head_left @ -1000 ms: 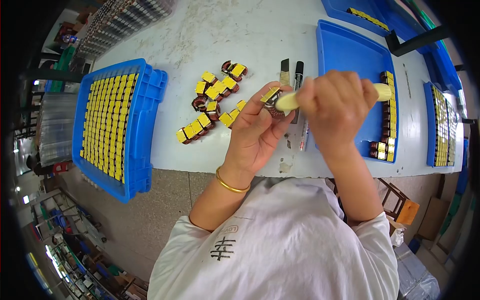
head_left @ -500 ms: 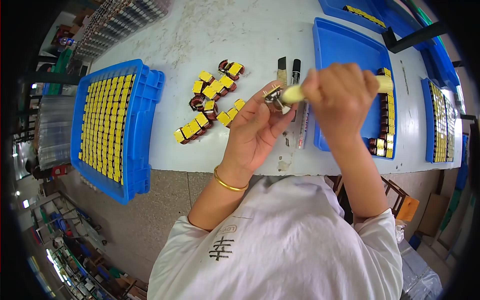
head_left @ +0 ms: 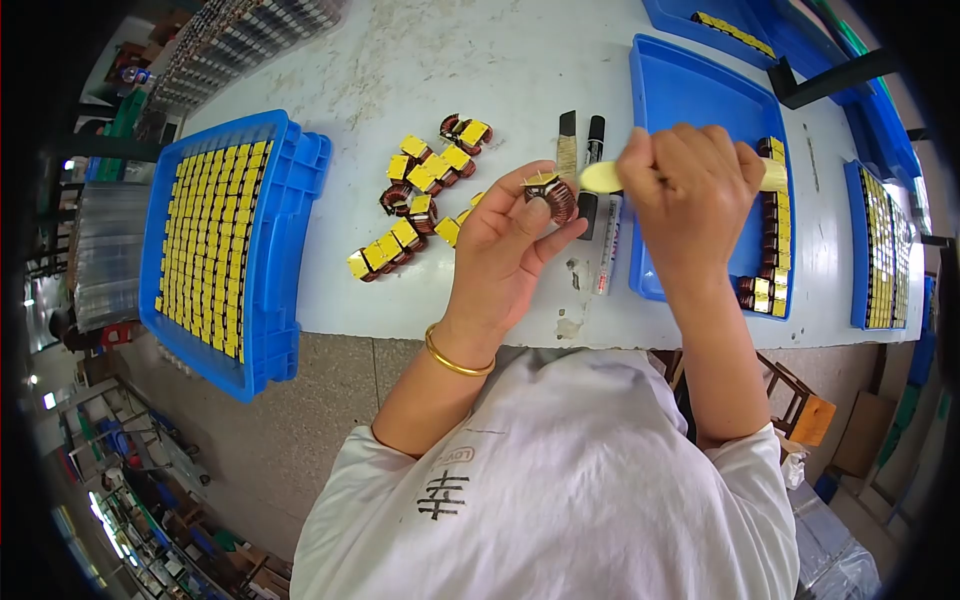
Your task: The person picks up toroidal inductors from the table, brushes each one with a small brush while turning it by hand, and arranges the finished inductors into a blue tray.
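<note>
Lining one tray (head_left: 695, 95) wall are coils (head_left: 783, 225) (left grip (head_left: 505, 235) pinching another coil (head_left: 563, 206), right grip (head_left: 695, 190) clasping a tool (head_left: 600, 178)).

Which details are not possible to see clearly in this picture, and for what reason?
Head view: the pale yellow tool: its middle is hidden by the right hand.
Head view: the held coil: partly covered by the left hand.
Head view: the white marker: its lettering is too small to read.
Head view: the upper blue tray: cut off by the top edge.
</note>
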Demonstrator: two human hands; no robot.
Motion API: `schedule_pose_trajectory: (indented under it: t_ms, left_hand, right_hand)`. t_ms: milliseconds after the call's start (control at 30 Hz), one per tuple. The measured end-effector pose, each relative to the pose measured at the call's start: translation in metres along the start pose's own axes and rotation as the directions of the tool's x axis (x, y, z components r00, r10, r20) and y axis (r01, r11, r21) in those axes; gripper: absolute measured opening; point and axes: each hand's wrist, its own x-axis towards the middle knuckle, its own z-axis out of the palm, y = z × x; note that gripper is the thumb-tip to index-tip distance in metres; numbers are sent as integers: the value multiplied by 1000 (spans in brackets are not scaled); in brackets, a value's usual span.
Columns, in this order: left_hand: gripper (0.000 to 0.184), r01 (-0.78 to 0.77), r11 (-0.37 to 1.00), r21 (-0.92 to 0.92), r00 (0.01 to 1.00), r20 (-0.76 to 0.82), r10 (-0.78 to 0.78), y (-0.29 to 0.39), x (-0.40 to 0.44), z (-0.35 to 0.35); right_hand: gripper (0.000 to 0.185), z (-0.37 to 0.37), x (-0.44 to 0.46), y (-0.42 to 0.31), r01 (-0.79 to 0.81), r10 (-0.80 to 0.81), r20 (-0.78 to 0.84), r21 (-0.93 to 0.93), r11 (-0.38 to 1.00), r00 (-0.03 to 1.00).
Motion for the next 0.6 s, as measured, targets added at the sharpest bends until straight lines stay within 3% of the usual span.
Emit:
schedule_pose_trajectory:
  t_ms: [100,300,500,600]
  left_hand:
    - [34,6,997,82,1000,-5,-5,1,-2,8]
    - [32,-11,1000,-2,1000,-29,11,-1,-1,8]
    - [29,40,980,-197,998,-35,-47,2,-1,12]
    - [36,61,960,-274,997,59,-47,-2,-3,9]
  right_hand:
    - [24,0,-1,-25,41,-42,12,60,997,999]
    - [21,5,-5,-21,24,-25,51,20,1000,998]
    - [24,-3,-20,-26,14,-13,-8,70,997,1000]
    - [25,0,-22,-17,-8,16,-79,96,995,997]
